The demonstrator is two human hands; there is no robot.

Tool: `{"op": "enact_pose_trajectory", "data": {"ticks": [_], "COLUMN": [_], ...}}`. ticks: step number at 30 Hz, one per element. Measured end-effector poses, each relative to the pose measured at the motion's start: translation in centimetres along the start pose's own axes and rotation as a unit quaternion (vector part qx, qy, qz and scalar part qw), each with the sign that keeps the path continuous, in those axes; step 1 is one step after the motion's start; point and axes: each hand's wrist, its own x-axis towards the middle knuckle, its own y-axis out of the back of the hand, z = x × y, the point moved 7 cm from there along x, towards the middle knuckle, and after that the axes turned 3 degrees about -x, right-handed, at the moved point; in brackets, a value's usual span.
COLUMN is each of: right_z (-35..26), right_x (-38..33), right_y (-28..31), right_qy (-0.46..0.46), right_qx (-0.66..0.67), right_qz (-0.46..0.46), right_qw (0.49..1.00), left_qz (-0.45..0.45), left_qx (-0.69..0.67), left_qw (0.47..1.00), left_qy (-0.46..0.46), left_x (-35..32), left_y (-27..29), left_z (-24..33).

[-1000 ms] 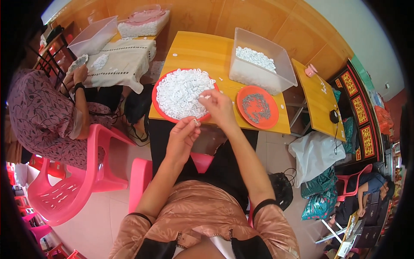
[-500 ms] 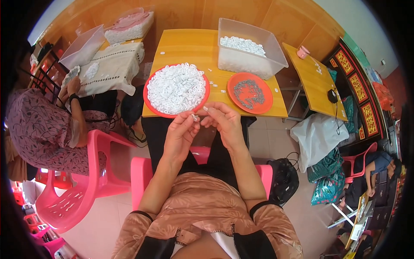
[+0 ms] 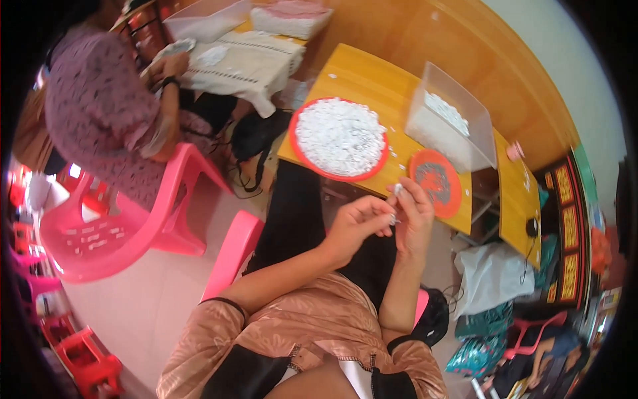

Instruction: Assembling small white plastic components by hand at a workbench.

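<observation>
White pieces (image 3: 341, 136): heaped in the red basin (image 3: 300, 153) on the yellow table (image 3: 355, 70).
Left hand (image 3: 357, 229): thumb and fingertips together, clamped on a small white part (image 3: 392, 219); detail blurred.
Right hand (image 3: 413, 223): thumb and fingers pinched on a second white part (image 3: 398, 189), just above the left fingertips; both parts held near the table's front edge.
Orange-red plate (image 3: 455, 193): right of the basin, bearing small grey parts (image 3: 435, 179).
Translucent bin (image 3: 458, 153): behind the plate, containing more white pieces.
</observation>
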Motion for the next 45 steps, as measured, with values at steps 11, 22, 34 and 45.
{"op": "enact_pose_trajectory", "data": {"ticks": [11,22,34,45], "right_z": [0.3,0.1,-0.6,-0.6], "right_x": [-0.1,-0.7,-0.9,-1.0], "right_y": [0.6,0.9,-0.1,-1.0], "right_qy": [0.006,-0.009,0.015,0.033], "right_qx": [-0.041,-0.102,-0.055,-0.051], "right_qz": [-0.016,0.041,0.003,-0.01], "right_qw": [0.999,0.994,0.998,0.998], "left_qz": [-0.068,-0.081,0.128,0.111], "left_qx": [-0.057,-0.067,0.049,0.09], "left_qw": [0.996,0.994,0.988,0.984], "left_qy": [-0.025,-0.027,-0.067,-0.104], "left_x": [-0.4,-0.7,0.8,0.6], "left_y": [-1.5,-2.4,2.6,1.9], "left_z": [-1.0,-0.7,2.6,2.9]}}
